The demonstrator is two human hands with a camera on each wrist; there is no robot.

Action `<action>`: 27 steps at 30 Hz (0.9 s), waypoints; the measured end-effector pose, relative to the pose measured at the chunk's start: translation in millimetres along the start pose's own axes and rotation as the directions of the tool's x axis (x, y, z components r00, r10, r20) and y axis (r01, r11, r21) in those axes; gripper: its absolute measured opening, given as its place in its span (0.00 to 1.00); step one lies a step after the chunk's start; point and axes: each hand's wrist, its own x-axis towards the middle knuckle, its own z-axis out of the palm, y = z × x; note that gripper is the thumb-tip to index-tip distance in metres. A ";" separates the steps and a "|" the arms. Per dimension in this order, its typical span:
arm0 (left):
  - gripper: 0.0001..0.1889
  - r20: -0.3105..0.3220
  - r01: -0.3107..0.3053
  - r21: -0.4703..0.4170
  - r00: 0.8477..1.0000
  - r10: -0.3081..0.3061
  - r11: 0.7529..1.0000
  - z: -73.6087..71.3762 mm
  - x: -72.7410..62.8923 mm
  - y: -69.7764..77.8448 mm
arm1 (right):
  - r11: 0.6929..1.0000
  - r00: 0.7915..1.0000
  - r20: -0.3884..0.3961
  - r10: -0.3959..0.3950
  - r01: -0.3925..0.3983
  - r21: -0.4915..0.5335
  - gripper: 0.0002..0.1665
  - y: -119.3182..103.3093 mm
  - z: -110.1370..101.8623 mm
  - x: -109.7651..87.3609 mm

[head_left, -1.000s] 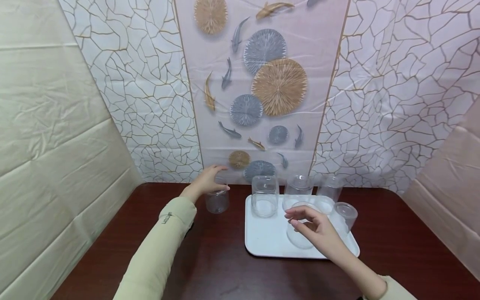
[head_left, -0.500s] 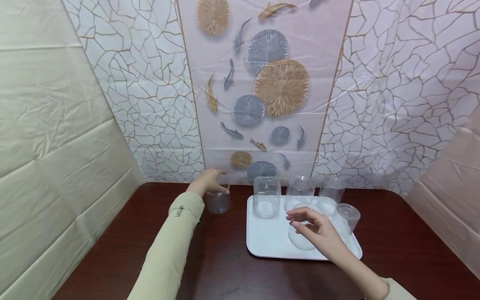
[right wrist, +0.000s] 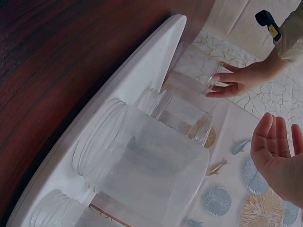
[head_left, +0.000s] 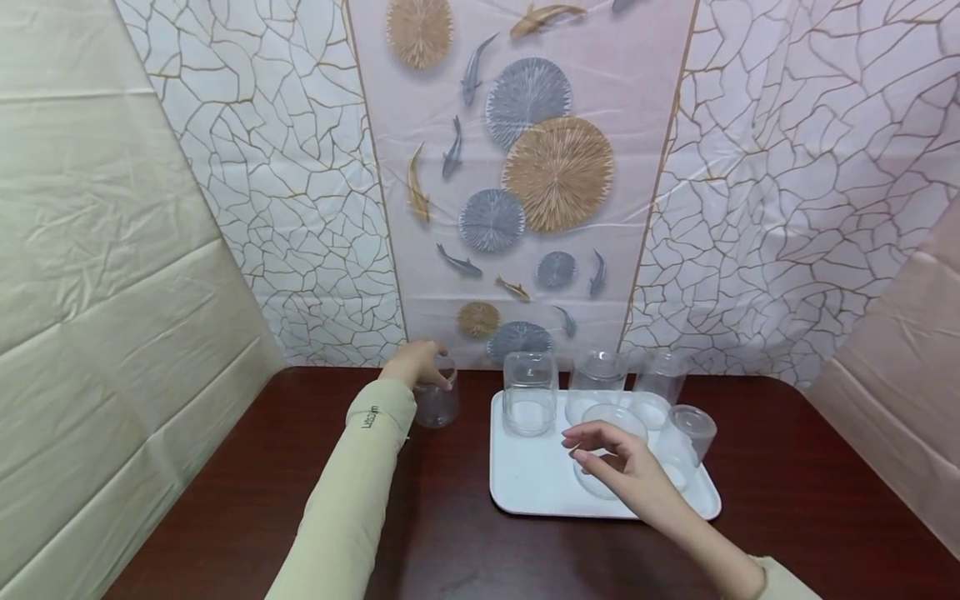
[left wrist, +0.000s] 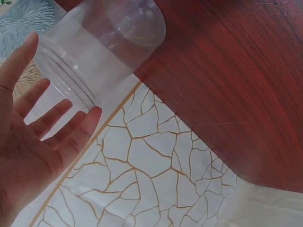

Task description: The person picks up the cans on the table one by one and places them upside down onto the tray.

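Observation:
A clear plastic jar (head_left: 437, 406) stands mouth up on the dark red table, left of a white tray. My left hand (head_left: 415, 364) reaches over it from above. In the left wrist view, the spread fingers of my left hand (left wrist: 47, 123) lie right at the threaded rim of that jar (left wrist: 102, 42), thumb and fingertips on opposite sides. My right hand (head_left: 626, 462) hovers above the tray (head_left: 525, 487) with loosely bent fingers and nothing in them. Behind it, a wide clear jar (head_left: 613, 413) is partly hidden.
Several more clear jars stand mouth down on the tray: a squarish one (head_left: 530, 392) at the left, two tall ones at the back, and a small tapered one (head_left: 692, 429) at the right. A patterned cloth (head_left: 487, 167) hangs behind the table.
My left hand has come lower over the jar and slightly right, its fingers closer together around the rim. My right hand has shifted slightly left and down. The jars stay in place.

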 end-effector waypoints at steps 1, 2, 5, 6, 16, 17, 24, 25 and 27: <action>0.35 0.001 0.008 -0.005 1.000 -0.008 1.000 -0.4 -1.0 0.7 | 1.000 1.000 0.003 0.001 -0.001 -0.001 0.11 0.1 0.7 -0.1; 0.35 0.004 0.015 -0.009 1.000 -0.015 1.000 -0.7 -2.0 1.3 | 1.000 1.000 0.005 0.002 -0.002 -0.003 0.11 0.2 1.3 -0.2; 0.36 0.014 0.019 -0.011 1.000 -0.019 1.000 -1.6 -5.0 2.4 | 1.000 1.000 0.004 0.003 -0.003 -0.006 0.11 0.4 2.5 -0.5; 0.36 0.018 0.017 -0.009 1.000 -0.017 1.000 -1.9 -5.7 2.7 | 1.000 1.000 0.003 0.003 -0.003 -0.008 0.11 0.5 2.7 -0.6; 0.31 0.046 -0.008 0.046 0.999 0.006 0.999 -2.0 -8.9 4.6 | 1.000 1.000 0.006 -0.001 0.001 -0.011 0.11 0.2 2.6 0.0; 0.31 0.043 -0.015 0.054 0.999 0.013 0.998 -1.7 -9.0 4.5 | 1.000 1.000 0.007 -0.001 0.001 -0.012 0.11 0.2 2.6 0.1; 0.27 0.024 -0.063 0.118 0.998 0.060 0.991 0.9 -8.4 0.8 | 1.000 1.000 -0.004 0.001 -0.001 -0.017 0.11 0.2 1.0 2.0; 0.27 0.021 -0.069 0.122 0.998 0.067 0.990 1.1 -7.8 -0.4 | 1.000 1.000 -0.004 0.000 0.000 -0.018 0.11 -0.1 0.6 2.5; 0.26 0.014 -0.086 0.136 0.996 0.085 0.987 1.4 -6.8 -3.5 | 1.000 1.000 -0.003 -0.001 0.001 -0.019 0.11 -0.7 -0.2 3.4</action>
